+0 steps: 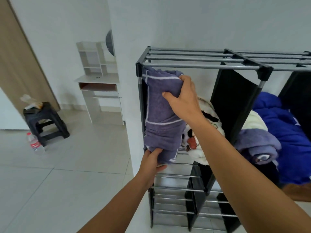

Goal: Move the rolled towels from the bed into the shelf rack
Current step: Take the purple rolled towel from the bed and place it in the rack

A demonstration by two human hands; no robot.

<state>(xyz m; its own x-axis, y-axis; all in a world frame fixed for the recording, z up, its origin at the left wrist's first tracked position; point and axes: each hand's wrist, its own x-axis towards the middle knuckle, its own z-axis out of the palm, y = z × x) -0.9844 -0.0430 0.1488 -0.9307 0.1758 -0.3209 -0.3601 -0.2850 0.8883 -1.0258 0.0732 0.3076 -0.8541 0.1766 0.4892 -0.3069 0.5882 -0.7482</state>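
- The person stands right at the shelf rack (198, 65), a black frame with grey metal bars, and both bare arms reach into its top left compartment.
- A rolled purple towel (162, 113) with thin white lines lies lengthwise in that compartment, against the rack's left wall.
- The right hand (182, 96) grips the towel's far end, fingers curled over the roll and thumb pressed on its top.
- The left hand (151, 161) is clamped on the near end, fingers tucked underneath and thumb on the cloth, at the front bars of the shelf.
- Just to the right in the same compartment sits a white patterned towel (204, 132) with dark and orange patches, touching the purple one.
- Past a black fabric divider (235, 101), the next compartment holds another rolled purple towel (259, 148) and a bright blue bundle (286, 132), maybe a blanket; the edge of the view makes it hard to tell.
- The lower shelves show only bars and dividers.
- Across the tiled floor on the left stand a white desk unit (99, 84), a dark plastic stool (45, 121) and a water bottle (34, 143) near its foot.
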